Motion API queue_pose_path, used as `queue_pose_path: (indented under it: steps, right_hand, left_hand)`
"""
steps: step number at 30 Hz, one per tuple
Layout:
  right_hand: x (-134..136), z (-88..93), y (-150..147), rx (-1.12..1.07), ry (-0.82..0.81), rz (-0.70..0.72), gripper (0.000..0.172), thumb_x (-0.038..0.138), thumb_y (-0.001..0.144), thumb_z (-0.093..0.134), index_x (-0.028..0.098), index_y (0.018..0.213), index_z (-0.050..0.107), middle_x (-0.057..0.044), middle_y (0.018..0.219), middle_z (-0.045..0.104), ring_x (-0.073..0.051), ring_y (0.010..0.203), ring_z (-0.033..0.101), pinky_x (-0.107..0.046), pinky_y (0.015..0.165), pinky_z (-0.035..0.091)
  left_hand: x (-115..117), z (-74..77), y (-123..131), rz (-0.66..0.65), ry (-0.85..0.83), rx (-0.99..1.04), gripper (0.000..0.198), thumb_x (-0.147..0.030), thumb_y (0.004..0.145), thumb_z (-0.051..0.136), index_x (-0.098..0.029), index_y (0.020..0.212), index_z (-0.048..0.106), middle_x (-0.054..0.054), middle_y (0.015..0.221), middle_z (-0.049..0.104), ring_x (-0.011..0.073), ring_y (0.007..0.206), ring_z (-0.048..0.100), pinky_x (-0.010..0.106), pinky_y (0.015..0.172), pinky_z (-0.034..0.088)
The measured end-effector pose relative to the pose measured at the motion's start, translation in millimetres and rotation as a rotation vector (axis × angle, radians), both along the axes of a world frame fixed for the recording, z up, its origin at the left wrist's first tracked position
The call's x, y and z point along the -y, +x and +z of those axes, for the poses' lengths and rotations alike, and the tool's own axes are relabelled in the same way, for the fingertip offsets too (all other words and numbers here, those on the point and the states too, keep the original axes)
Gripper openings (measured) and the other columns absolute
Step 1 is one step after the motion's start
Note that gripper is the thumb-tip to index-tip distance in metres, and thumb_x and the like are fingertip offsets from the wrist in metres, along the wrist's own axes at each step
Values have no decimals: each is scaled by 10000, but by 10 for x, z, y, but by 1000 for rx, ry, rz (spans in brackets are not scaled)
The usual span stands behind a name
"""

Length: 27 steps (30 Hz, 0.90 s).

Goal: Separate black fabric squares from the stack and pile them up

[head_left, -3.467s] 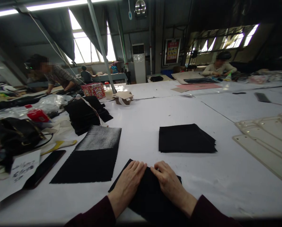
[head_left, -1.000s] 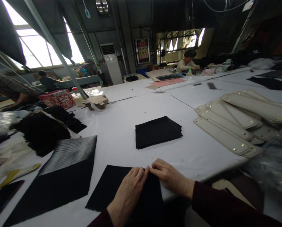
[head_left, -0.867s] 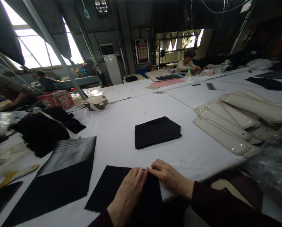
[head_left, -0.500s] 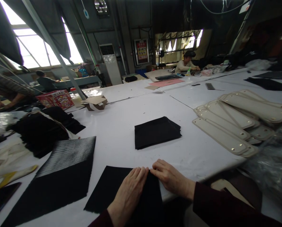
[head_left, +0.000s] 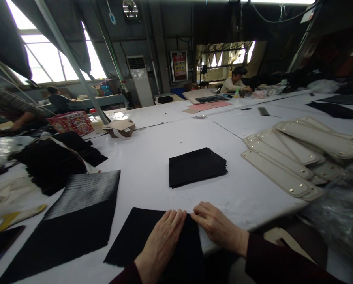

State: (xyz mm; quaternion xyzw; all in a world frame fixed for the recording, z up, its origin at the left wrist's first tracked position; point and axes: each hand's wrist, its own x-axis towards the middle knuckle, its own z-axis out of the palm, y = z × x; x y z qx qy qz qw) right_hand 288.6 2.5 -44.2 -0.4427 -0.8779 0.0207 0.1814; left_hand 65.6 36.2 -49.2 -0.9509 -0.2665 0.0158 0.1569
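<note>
A black fabric piece (head_left: pixel 135 232) lies on the near edge of the white table in front of me. My left hand (head_left: pixel 164 240) rests across it, fingers together and bent, their tips at its far edge; the thumb is hidden. Close beside those fingertips, my right hand (head_left: pixel 214 225) pinches the same edge near the right corner, its fingers curled. Beyond both hands sits a small stack of black fabric pieces (head_left: pixel 197 167), slightly fanned at the right. To the left is a larger black sheet (head_left: pixel 78 221) with a shiny, ribbed grey band across its far part.
Pale panels with metal studs (head_left: pixel 286 173) overlap on the right, beside clear plastic (head_left: pixel 339 213). A dark fabric pile (head_left: pixel 61 157) and a cardboard box (head_left: pixel 119 128) stand left. A phone (head_left: pixel 263 111) lies farther back. Other people work at the far tables.
My right hand has shifted slightly to the right along the fabric edge. The left hand stays nearly where it was. The camera view has tilted up a little.
</note>
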Motion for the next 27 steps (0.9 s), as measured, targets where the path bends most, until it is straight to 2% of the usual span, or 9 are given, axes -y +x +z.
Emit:
queue_pose_path:
  steps: [6,10,12,16,19,23,25,27]
  right_hand:
    - [60,9,57,-8,-42,-32,275,36,895,442,161,1080,603,-73,963,563,-212,888,462,-364,817,406]
    - [74,60,0,-117,-45,-137,320,-13,851,420,159,1033,618,-82,961,560,-218,904,475,-364,816,418]
    - [80,76,-99,-142,-22,-181,395,-29,836,400,156,1121,602,-95,1002,565,-226,926,481,-373,825,424]
    - [123,13,-302,-18,22,-181,480,-14,800,451,137,1240,565,-111,1062,592,-245,937,501,-407,855,429]
    - [173,-102,-303,24,64,-186,525,-5,786,477,129,1289,543,-116,1141,597,-254,999,510,-413,912,418]
    - [209,-217,-149,-16,113,-175,590,-16,755,463,151,1317,532,-107,1251,575,-259,1110,497,-408,962,403]
    - [196,-201,-100,-18,109,-163,580,2,743,471,160,1295,555,-106,1246,584,-264,1100,512,-413,941,422]
    - [158,-116,-105,-6,34,-170,532,18,748,467,178,1239,599,-98,1193,610,-258,1044,545,-403,889,454]
  left_hand:
    - [-2,16,5,7,3,26,527,-76,902,418,-123,1427,416,109,1382,533,203,1241,508,357,1079,391]
    - [0,68,18,-4,-12,34,488,-94,920,413,-103,1408,433,113,1328,564,211,1208,526,364,1068,388]
    - [5,68,26,-1,-9,42,474,-106,929,406,-96,1402,438,113,1331,559,223,1206,523,373,1070,380]
    - [2,73,-14,2,-58,74,465,-153,952,402,-101,1413,422,104,1355,538,228,1221,501,378,1096,343]
    - [-46,132,-181,34,-138,101,487,-171,954,402,-135,1439,383,92,1368,527,217,1234,485,392,1119,309]
    - [-160,244,-603,202,-211,107,565,-57,871,419,-173,1424,412,79,1384,517,230,1233,490,420,1111,314]
    - [-218,303,-810,311,-251,126,579,-16,844,410,-206,1388,463,69,1366,532,231,1213,508,419,1087,338]
    - [-269,369,-952,405,-314,179,473,-58,890,397,-237,1303,543,61,1308,569,224,1157,544,398,1025,392]
